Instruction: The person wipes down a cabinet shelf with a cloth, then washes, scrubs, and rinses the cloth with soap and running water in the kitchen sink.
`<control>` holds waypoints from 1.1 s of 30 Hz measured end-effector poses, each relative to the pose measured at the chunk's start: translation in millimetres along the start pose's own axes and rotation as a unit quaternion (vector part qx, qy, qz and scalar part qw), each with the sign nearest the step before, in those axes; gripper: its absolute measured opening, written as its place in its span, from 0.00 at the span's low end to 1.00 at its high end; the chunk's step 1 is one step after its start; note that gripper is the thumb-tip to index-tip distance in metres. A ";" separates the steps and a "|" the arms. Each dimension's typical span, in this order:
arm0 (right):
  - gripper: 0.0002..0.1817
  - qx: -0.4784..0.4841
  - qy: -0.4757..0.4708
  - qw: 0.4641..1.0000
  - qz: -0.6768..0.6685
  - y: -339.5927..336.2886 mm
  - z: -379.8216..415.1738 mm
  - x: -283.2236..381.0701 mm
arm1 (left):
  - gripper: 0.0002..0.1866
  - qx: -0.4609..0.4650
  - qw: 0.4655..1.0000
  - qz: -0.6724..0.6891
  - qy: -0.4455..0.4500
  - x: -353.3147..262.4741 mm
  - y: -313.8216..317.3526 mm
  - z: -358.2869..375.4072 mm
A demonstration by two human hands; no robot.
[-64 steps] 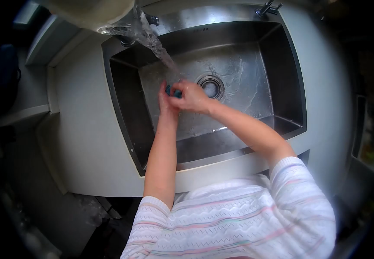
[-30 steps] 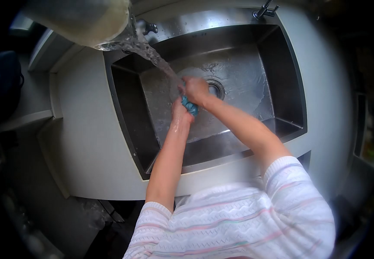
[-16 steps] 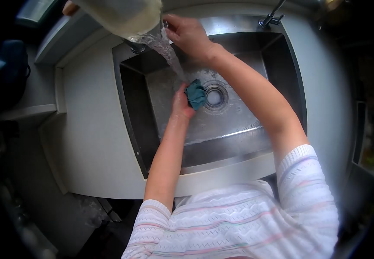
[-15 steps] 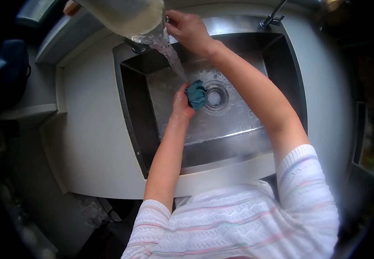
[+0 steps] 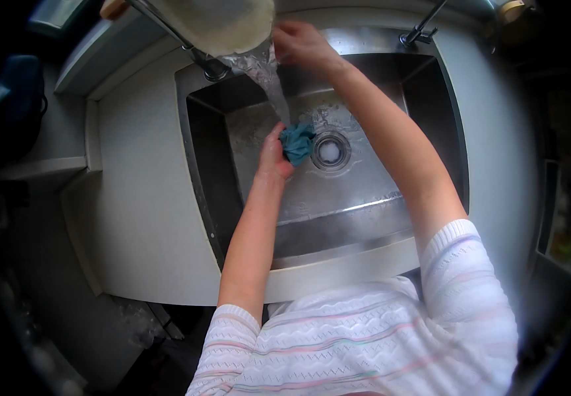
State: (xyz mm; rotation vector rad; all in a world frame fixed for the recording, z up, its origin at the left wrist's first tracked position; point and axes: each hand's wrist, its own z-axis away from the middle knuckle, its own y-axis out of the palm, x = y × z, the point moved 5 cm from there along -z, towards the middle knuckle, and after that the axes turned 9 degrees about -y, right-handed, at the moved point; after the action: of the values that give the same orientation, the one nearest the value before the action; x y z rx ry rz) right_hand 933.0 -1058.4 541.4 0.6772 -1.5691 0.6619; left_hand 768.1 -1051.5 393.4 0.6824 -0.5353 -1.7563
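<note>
Crumpled teal cloth (image 5: 296,142) is held in my left hand (image 5: 274,157), low in the steel sink (image 5: 338,191), just left of the drain (image 5: 330,152). A stream of water (image 5: 269,82) falls onto the cloth from the lower edge of a pale, tilted vessel (image 5: 222,26) at the top. My right hand (image 5: 302,46) grips the right edge of this vessel; its fingertips are blurred and partly hidden by the rim. The vessel's upper part lies outside the view.
A chrome faucet (image 5: 214,68) stands at the sink's back left edge, partly behind the vessel. A smaller tap (image 5: 417,34) is at the back right. Pale countertop (image 5: 143,198) surrounds the sink. A dark bag-like object (image 5: 21,99) is at the far left.
The vessel and my right hand have moved right, uncovering more of the faucet. My left hand and the cloth have shifted slightly left and up. Water still runs onto the cloth.
</note>
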 end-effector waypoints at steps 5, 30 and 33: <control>0.33 0.102 0.202 0.973 -0.044 21.0 111.9 -117.7 | 0.12 0.075 0.997 0.017 0.016 -10.6 6.0 3.6; 0.15 -0.056 0.024 0.941 0.332 81.1 144.0 -99.0 | 0.14 0.167 0.983 0.006 0.072 18.0 -73.1 -41.3; 0.14 -0.068 0.108 0.932 0.340 61.7 132.1 -136.5 | 0.17 -0.038 0.999 0.024 0.016 27.5 -64.4 -36.6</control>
State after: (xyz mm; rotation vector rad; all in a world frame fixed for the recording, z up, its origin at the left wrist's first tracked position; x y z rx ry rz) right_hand 811.7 -1109.3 391.0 -0.0702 -1.6151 1.0814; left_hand 742.3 -1060.7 319.3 0.6376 -0.4584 -1.7089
